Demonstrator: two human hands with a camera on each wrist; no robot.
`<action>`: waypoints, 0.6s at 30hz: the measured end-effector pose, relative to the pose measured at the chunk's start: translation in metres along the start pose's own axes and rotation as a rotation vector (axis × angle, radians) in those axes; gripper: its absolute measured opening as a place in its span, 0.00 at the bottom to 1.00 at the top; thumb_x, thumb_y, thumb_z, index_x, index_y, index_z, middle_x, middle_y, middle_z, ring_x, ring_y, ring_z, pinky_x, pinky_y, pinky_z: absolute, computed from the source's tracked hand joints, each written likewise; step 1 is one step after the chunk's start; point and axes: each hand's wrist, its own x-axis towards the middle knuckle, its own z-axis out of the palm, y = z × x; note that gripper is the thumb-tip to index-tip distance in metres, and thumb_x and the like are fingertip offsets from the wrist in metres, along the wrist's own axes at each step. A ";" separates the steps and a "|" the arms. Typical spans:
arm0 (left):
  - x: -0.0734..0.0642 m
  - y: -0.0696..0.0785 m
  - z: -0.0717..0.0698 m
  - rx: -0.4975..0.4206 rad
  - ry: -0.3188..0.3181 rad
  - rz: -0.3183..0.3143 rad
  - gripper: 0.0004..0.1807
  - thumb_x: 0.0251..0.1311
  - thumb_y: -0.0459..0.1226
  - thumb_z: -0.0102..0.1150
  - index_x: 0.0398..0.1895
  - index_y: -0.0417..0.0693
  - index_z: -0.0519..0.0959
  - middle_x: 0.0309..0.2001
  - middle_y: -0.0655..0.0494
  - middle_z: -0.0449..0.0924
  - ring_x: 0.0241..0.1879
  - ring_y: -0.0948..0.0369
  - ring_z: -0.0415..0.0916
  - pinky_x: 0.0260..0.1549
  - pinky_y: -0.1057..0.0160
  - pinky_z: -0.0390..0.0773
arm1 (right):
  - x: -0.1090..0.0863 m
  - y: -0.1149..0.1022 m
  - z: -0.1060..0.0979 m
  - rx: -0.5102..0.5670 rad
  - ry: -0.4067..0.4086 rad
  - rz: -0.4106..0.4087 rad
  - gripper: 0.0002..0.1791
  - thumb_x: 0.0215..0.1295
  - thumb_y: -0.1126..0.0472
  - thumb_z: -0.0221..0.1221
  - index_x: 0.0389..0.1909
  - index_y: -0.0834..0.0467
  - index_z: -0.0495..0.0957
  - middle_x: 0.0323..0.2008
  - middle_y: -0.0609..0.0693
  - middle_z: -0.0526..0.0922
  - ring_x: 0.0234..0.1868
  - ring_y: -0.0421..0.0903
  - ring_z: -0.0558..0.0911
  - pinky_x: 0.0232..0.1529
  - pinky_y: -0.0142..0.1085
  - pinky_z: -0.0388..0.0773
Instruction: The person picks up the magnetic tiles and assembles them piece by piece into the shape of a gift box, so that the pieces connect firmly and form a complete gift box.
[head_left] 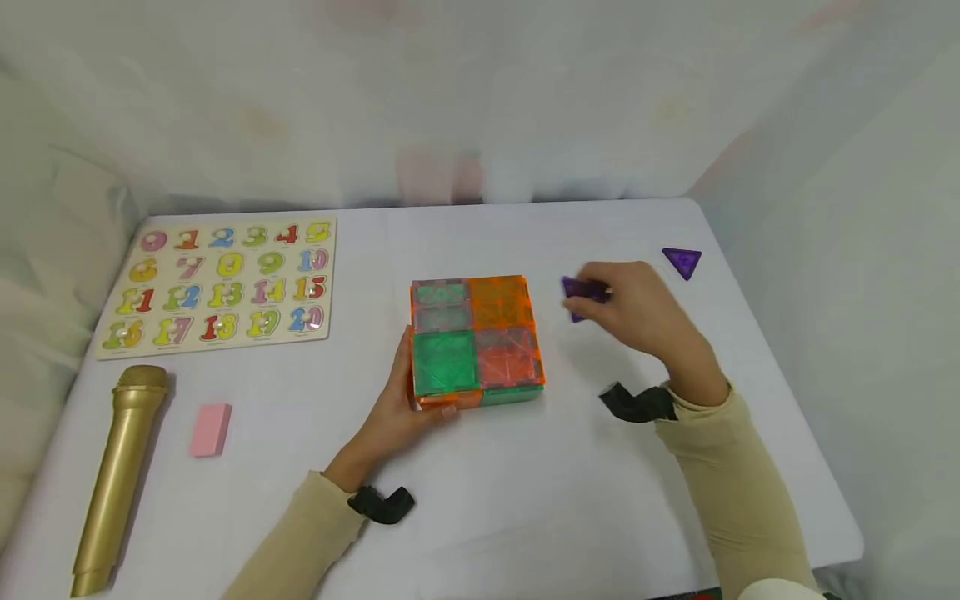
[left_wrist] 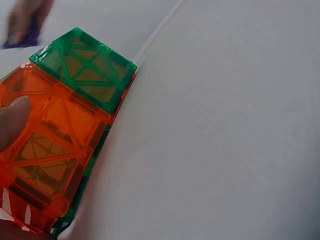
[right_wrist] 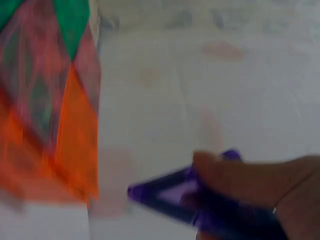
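Observation:
A box built of translucent magnetic tiles (head_left: 444, 362), green, orange and pink on top, sits mid-table. My left hand (head_left: 393, 412) grips its near left corner, thumb along the front face and fingers at the left side. In the left wrist view that thumb lies on an orange tile (left_wrist: 70, 125). To the right of the box, my right hand (head_left: 637, 308) pinches a purple triangular magnetic tile (head_left: 585, 288) above the table, apart from the box. The right wrist view shows this purple tile (right_wrist: 165, 192) between thumb and fingers, blurred. Another purple triangular tile (head_left: 682, 262) lies farther right.
A number puzzle board (head_left: 217, 283) lies at the back left. Below it are a gold microphone (head_left: 123, 475) and a pink block (head_left: 211, 430). White cloth walls (head_left: 525, 100) stand behind and beside the white table (head_left: 480, 533).

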 end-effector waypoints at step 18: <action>-0.003 0.024 0.001 0.002 -0.019 0.064 0.63 0.52 0.28 0.68 0.77 0.62 0.30 0.76 0.64 0.42 0.72 0.59 0.51 0.66 0.77 0.56 | 0.079 -0.075 0.078 0.145 -0.230 -0.289 0.10 0.62 0.56 0.64 0.41 0.54 0.77 0.32 0.44 0.80 0.32 0.40 0.75 0.35 0.30 0.73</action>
